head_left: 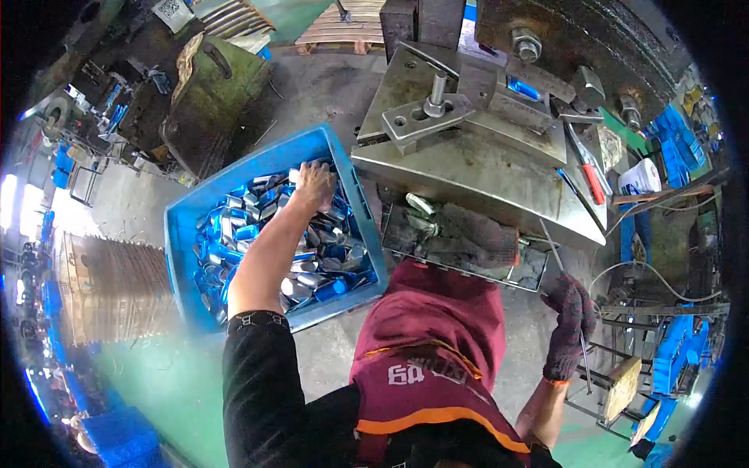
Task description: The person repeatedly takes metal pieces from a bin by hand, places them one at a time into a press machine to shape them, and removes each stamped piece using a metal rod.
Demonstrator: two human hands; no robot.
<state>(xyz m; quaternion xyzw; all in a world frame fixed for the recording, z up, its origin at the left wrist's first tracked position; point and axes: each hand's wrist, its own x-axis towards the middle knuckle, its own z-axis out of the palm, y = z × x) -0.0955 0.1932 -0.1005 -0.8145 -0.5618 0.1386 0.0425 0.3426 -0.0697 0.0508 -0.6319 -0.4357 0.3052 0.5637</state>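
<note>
the left hand (315,187), bare, reaches into the far right part of the blue bin (257,165), its fingers down among the pieces (331,290), shiny silver and blue. a bright piece shows right by the fingers, but whether that grip has grasped it or only touches it, one cannot tell. the right hand (569,316), in a dark knitted glove, has its grip closed round a thin rod (554,251); the rod's upper end lies by the front edge of the steel bed (460,164), and whether the two touch is unclear

the pieces lie loose and heaped at all angles, so the likeliest harm is a cut or scrape to the bare fingers, should any edges be sharp. a piece drawn from under others could drag its neighbours along, or slip if caught by one corner only. the rod slants past the tray (530,273), where a spare glove (476,234) lies; a careless swing of the right arm might catch the tray's rim or knock the bed. the glove's thick knit could also dull the feel of so thin a rod and let it slide. on the bed, the red-handled tool (594,183) lies near the edge and could be nudged off by a stray elbow
</note>
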